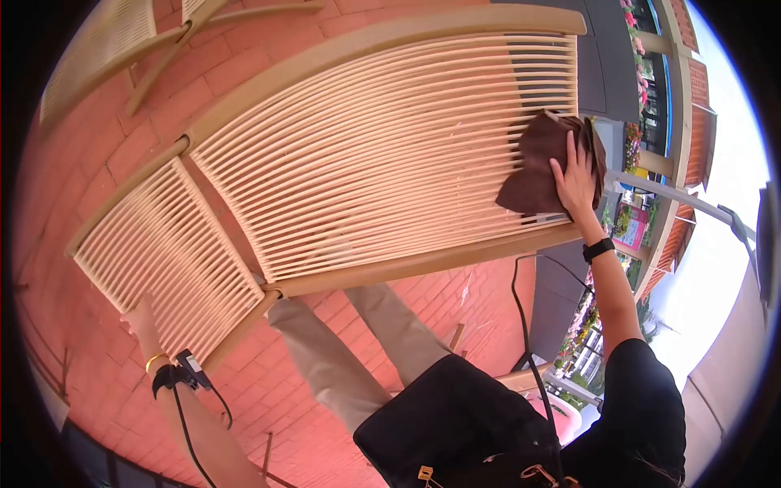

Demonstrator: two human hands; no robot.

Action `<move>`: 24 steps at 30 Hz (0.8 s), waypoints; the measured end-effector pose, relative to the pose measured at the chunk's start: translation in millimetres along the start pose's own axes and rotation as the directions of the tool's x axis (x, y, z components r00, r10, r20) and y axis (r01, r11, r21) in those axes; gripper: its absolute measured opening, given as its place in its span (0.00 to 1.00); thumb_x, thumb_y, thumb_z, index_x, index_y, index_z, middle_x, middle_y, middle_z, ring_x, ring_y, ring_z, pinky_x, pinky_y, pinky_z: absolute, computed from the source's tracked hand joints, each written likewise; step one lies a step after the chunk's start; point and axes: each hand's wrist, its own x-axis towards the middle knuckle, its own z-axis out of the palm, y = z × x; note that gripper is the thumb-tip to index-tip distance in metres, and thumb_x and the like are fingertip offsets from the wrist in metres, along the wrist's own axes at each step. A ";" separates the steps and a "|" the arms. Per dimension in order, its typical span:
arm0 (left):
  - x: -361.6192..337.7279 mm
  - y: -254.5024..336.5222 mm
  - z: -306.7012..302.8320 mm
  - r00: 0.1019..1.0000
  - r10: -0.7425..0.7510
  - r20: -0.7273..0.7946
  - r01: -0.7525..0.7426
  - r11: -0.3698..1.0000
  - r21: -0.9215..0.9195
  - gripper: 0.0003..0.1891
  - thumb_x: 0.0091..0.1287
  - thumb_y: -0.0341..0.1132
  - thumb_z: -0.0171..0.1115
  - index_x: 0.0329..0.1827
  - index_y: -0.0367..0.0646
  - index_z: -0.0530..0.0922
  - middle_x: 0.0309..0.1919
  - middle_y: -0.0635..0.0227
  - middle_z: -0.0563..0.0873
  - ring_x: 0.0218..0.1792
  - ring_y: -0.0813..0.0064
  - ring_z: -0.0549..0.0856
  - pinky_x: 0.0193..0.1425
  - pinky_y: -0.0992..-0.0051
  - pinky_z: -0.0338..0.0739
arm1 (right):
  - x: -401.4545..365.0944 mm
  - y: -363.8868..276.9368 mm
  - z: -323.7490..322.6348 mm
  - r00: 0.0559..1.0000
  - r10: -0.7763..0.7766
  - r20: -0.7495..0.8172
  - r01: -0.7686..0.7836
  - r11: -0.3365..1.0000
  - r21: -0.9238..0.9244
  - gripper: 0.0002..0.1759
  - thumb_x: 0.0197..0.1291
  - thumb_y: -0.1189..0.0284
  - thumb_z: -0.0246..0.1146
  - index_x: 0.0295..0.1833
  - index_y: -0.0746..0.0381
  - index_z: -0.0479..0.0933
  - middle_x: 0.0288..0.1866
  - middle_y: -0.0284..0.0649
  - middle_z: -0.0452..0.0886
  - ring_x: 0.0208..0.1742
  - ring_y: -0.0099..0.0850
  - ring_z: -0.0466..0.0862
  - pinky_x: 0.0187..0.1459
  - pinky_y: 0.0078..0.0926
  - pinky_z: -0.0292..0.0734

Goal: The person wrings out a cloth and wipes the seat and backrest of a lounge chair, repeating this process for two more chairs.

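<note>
A tan chair with pale cord slats [374, 154] spans the view, its short section at the left and its long section to the right. At the lower edge of the short section, my left hand [141, 324] is closed on the chair's rim, its fingers partly lost against the slats. My right hand [577, 180] lies on a crumpled dark brown cloth [541, 163], fingers stretched out and thumb apart. The cloth rests on the slats near the far right end of the long section.
Part of another slatted chair [102, 49] stands at the upper left on red brick paving [122, 154]. Black cables hang near both arms. Dark grey panels [602, 57], a grey pole [675, 193], flowers and a building are at the right. My legs are below the chair.
</note>
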 end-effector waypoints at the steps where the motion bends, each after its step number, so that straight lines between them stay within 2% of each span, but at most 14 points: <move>1: -6.7 4.4 -5.7 1.000 0.002 0.008 -0.002 1.000 0.003 0.57 0.45 0.51 0.67 0.69 0.35 0.38 0.61 0.31 0.57 0.64 0.40 0.60 0.66 0.56 0.59 | 3.1 15.2 0.5 0.988 0.116 -0.099 -0.127 0.985 -0.119 0.35 0.63 0.51 0.46 0.72 0.53 0.48 0.69 0.49 0.56 0.67 0.49 0.59 0.61 0.50 0.58; 3: -28.4 2.6 -19.4 0.993 0.077 0.087 -0.071 0.995 -0.066 0.54 0.44 0.52 0.69 0.67 0.36 0.44 0.60 0.35 0.61 0.62 0.44 0.65 0.63 0.59 0.65 | 5.3 19.2 24.8 0.905 0.363 -0.221 -0.355 0.932 0.076 0.34 0.65 0.50 0.40 0.72 0.54 0.48 0.72 0.46 0.52 0.70 0.48 0.55 0.62 0.55 0.55; 4: -43.6 8.0 -27.2 0.993 0.070 0.091 -0.065 0.996 -0.061 0.54 0.44 0.52 0.69 0.67 0.36 0.44 0.60 0.35 0.61 0.62 0.44 0.65 0.63 0.59 0.65 | 5.9 -1.7 14.9 0.876 0.451 -0.172 -0.447 0.892 0.067 0.34 0.66 0.49 0.38 0.71 0.57 0.48 0.73 0.47 0.49 0.71 0.49 0.53 0.64 0.54 0.53; 5: -60.4 20.0 -34.4 0.998 0.061 0.026 -0.063 0.994 0.091 0.52 0.44 0.52 0.69 0.65 0.36 0.47 0.59 0.37 0.64 0.60 0.45 0.68 0.62 0.59 0.67 | 7.2 -23.6 20.8 0.799 0.580 -0.159 -0.572 0.814 0.097 0.34 0.66 0.49 0.37 0.71 0.58 0.48 0.72 0.52 0.47 0.71 0.51 0.52 0.63 0.58 0.51; 7: -76.2 28.3 -46.0 0.997 0.061 -0.038 -0.050 0.969 0.241 0.51 0.43 0.52 0.69 0.63 0.36 0.50 0.58 0.39 0.66 0.58 0.47 0.71 0.60 0.60 0.69 | 14.1 -69.8 48.6 0.686 0.660 -0.306 -0.722 0.668 -0.179 0.35 0.66 0.49 0.36 0.71 0.60 0.47 0.72 0.56 0.46 0.72 0.51 0.49 0.63 0.62 0.48; 10: -68.7 23.3 -53.1 0.987 0.158 -0.019 -0.149 0.957 0.249 0.48 0.43 0.52 0.70 0.61 0.37 0.52 0.54 0.43 0.72 0.55 0.49 0.74 0.58 0.60 0.71 | 17.8 -102.2 63.1 0.613 0.689 -0.387 -0.743 0.670 0.015 0.36 0.66 0.49 0.36 0.71 0.63 0.46 0.71 0.60 0.43 0.72 0.56 0.46 0.61 0.67 0.45; 13: -48.8 12.0 -50.9 0.975 0.217 0.034 -0.217 0.928 0.304 0.46 0.42 0.52 0.70 0.59 0.38 0.54 0.50 0.45 0.76 0.53 0.50 0.76 0.56 0.59 0.72 | 5.9 -146.8 66.4 0.689 0.667 -0.283 -0.698 0.716 -0.010 0.37 0.66 0.50 0.38 0.71 0.64 0.45 0.70 0.66 0.41 0.70 0.62 0.44 0.60 0.69 0.45; 16: -68.1 22.3 -57.3 0.983 0.183 0.031 -0.184 0.947 0.264 0.44 0.42 0.53 0.69 0.56 0.38 0.56 0.49 0.46 0.77 0.52 0.49 0.77 0.54 0.57 0.72 | -19.1 -236.1 72.7 0.817 0.573 -0.058 -0.575 0.818 -0.021 0.38 0.65 0.52 0.42 0.71 0.64 0.42 0.69 0.69 0.36 0.69 0.67 0.38 0.57 0.72 0.45; 17: -70.3 24.5 -59.2 0.980 0.190 0.049 -0.197 0.946 0.258 0.44 0.42 0.53 0.69 0.55 0.37 0.56 0.49 0.46 0.77 0.52 0.49 0.77 0.53 0.57 0.72 | -27.3 -276.8 63.9 0.827 0.550 0.116 -0.558 0.829 0.042 0.38 0.64 0.53 0.44 0.71 0.65 0.42 0.69 0.70 0.36 0.69 0.67 0.39 0.57 0.72 0.43; 18: -68.0 23.8 -62.4 0.977 0.201 0.065 -0.211 0.944 0.254 0.44 0.42 0.53 0.69 0.55 0.37 0.55 0.49 0.46 0.77 0.51 0.49 0.77 0.53 0.57 0.72 | -41.3 -313.9 69.8 0.883 0.448 0.139 -0.468 0.865 0.179 0.38 0.65 0.54 0.42 0.69 0.69 0.41 0.69 0.69 0.38 0.68 0.66 0.44 0.58 0.71 0.44; 20: -59.2 18.2 -60.0 0.977 0.199 0.078 -0.212 0.944 0.251 0.44 0.43 0.54 0.69 0.54 0.37 0.55 0.49 0.45 0.77 0.51 0.49 0.77 0.53 0.57 0.72 | -71.8 -398.4 96.6 0.929 0.301 0.218 -0.368 0.822 0.435 0.36 0.64 0.52 0.43 0.63 0.74 0.58 0.56 0.67 0.67 0.60 0.59 0.66 0.58 0.64 0.50; 21: -56.5 16.6 -56.6 0.974 0.199 0.104 -0.219 0.944 0.245 0.44 0.43 0.54 0.68 0.54 0.37 0.55 0.49 0.45 0.76 0.51 0.49 0.77 0.53 0.57 0.72 | -72.3 -433.2 58.5 0.776 0.126 0.618 -0.470 0.769 0.433 0.34 0.64 0.49 0.40 0.57 0.72 0.66 0.47 0.64 0.75 0.53 0.58 0.73 0.56 0.63 0.54; 22: -61.0 17.7 -59.3 0.968 0.227 0.103 -0.245 0.943 0.225 0.44 0.44 0.54 0.69 0.55 0.37 0.54 0.49 0.45 0.76 0.52 0.48 0.77 0.54 0.57 0.72 | -90.4 -475.7 72.1 0.746 -0.024 0.666 -0.382 0.804 0.456 0.33 0.66 0.49 0.34 0.44 0.64 0.76 0.33 0.53 0.82 0.40 0.52 0.80 0.55 0.61 0.57; 24: -64.9 19.6 -60.2 0.963 0.256 0.086 -0.269 0.937 0.222 0.44 0.44 0.53 0.69 0.54 0.37 0.54 0.49 0.44 0.76 0.52 0.48 0.77 0.54 0.58 0.72 | -116.7 -544.1 82.0 0.652 -0.370 0.661 -0.160 0.786 0.598 0.27 0.66 0.53 0.39 0.44 0.63 0.77 0.34 0.48 0.82 0.39 0.46 0.81 0.55 0.52 0.62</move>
